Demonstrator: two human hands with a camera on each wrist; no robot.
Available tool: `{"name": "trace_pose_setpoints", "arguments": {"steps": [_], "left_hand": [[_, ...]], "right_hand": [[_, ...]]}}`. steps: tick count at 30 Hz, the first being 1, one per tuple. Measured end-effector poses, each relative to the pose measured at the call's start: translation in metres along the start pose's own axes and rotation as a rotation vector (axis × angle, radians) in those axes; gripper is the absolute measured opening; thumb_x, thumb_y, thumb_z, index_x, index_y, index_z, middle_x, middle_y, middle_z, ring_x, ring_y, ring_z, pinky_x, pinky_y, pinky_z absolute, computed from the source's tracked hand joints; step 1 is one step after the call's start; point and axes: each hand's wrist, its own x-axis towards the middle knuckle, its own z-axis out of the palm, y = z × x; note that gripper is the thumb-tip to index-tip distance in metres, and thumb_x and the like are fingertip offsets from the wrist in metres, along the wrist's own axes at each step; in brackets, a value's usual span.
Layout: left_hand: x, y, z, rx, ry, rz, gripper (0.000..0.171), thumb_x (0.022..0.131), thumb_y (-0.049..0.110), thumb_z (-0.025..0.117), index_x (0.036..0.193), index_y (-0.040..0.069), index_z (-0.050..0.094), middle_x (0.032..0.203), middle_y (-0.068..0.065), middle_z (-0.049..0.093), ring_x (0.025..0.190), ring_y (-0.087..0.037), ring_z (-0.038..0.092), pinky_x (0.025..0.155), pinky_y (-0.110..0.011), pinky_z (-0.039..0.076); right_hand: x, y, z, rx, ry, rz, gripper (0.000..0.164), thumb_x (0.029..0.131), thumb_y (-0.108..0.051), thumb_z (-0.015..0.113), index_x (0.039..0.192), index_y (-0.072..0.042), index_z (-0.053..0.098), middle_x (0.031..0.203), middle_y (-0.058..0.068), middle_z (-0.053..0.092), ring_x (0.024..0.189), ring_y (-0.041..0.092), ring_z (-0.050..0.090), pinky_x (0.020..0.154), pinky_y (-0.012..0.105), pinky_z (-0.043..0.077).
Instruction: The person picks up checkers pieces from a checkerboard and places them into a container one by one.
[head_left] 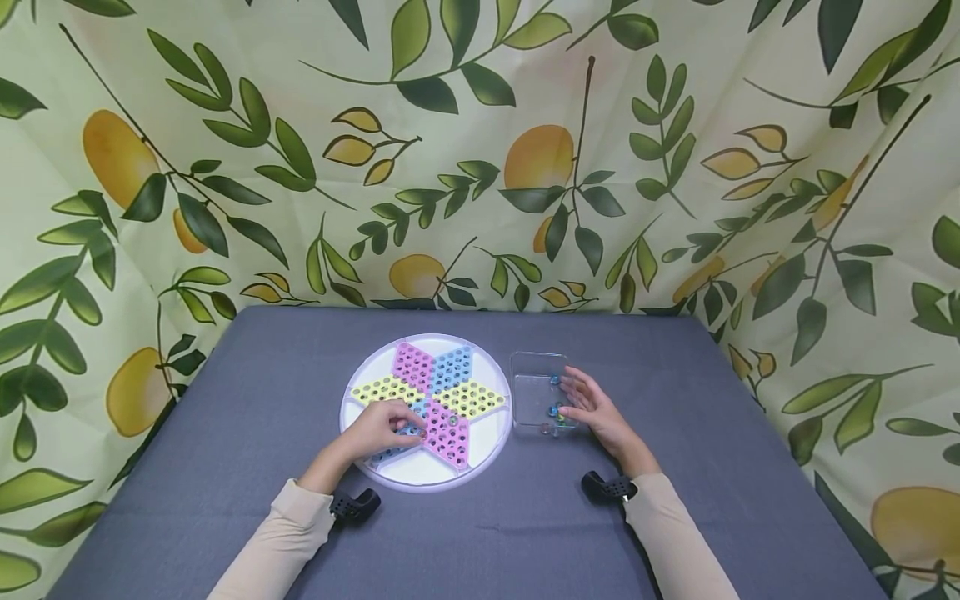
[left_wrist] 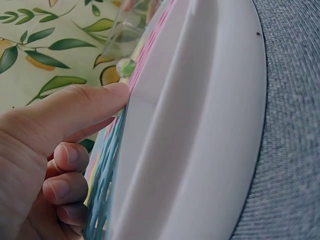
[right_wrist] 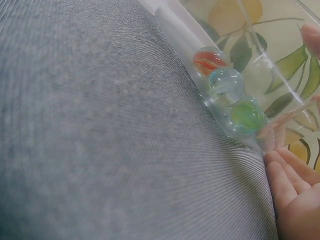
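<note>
A round white Chinese checkers board [head_left: 480, 450] bears a star of pink, blue and yellow hole fields. Over its near left part, my left hand [head_left: 378, 429] pinches a small reddish marble [head_left: 423, 433] between thumb and forefinger, low at the holes. In the left wrist view, the left hand [left_wrist: 55, 125] mostly hides that marble; a green-tinted marble [left_wrist: 126, 68] sits just beyond the fingertip. A clear plastic box [head_left: 528, 392] stands right of the board with several glass marbles [right_wrist: 247, 116] inside. At its right side, my right hand [head_left: 603, 417] touches the wall with loose fingers.
A grey cloth [head_left: 510, 542] covers the table. Behind and at the sides hangs a leaf-and-fruit patterned curtain [head_left: 480, 208]. The box stands close beside the board's right rim. Each wrist wears a black camera strap [head_left: 356, 506].
</note>
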Motion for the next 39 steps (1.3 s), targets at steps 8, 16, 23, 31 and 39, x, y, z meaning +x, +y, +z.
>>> {"name": "trace_pose_setpoints", "arguments": {"steps": [8,16,23,31,39], "left_hand": [[0.0,0.0,0.001,0.005,0.008,0.025,0.015,0.077,0.017,0.079,0.091,0.012,0.076,0.074,-0.003,0.057,0.066,-0.004,0.04,0.06,-0.016,0.034],[0.0,0.0,0.0,-0.018,0.021,0.016,0.015,0.078,0.018,0.079,0.091,0.011,0.076,0.073,-0.001,0.056,0.065,-0.003,0.041,0.059,-0.016,0.036],[0.004,0.005,0.0,-0.05,0.036,-0.017,0.017,0.078,0.019,0.078,0.094,0.013,0.076,0.071,0.005,0.05,0.068,-0.003,0.042,0.062,-0.016,0.037],[0.013,0.015,-0.001,-0.028,0.067,0.019,0.016,0.079,0.018,0.078,0.094,0.011,0.076,0.069,0.001,0.047,0.066,-0.003,0.04,0.06,-0.016,0.035],[0.023,0.03,0.003,-0.015,0.095,0.076,0.016,0.079,0.019,0.077,0.093,0.011,0.075,0.071,0.0,0.053,0.068,-0.004,0.042,0.061,-0.016,0.037]], "right_hand": [[0.0,-0.001,0.0,0.001,0.006,0.008,0.08,0.088,-0.005,0.066,0.152,-0.008,0.019,0.157,0.025,0.023,0.148,0.038,0.021,0.12,0.041,0.021],[0.0,-0.001,0.0,-0.003,0.004,0.013,0.08,0.088,-0.005,0.065,0.152,-0.008,0.018,0.157,0.025,0.022,0.148,0.039,0.021,0.119,0.043,0.018],[-0.001,-0.002,0.001,-0.008,0.01,0.017,0.079,0.088,-0.005,0.065,0.152,-0.008,0.02,0.157,0.025,0.023,0.148,0.039,0.021,0.119,0.039,0.021],[0.0,-0.003,0.001,-0.014,0.012,0.012,0.08,0.087,-0.004,0.065,0.152,-0.007,0.019,0.156,0.027,0.023,0.147,0.041,0.021,0.12,0.04,0.022],[-0.001,-0.003,0.001,0.014,0.007,0.022,0.079,0.088,-0.004,0.065,0.152,-0.01,0.02,0.158,0.024,0.022,0.149,0.037,0.021,0.119,0.042,0.018]]}}
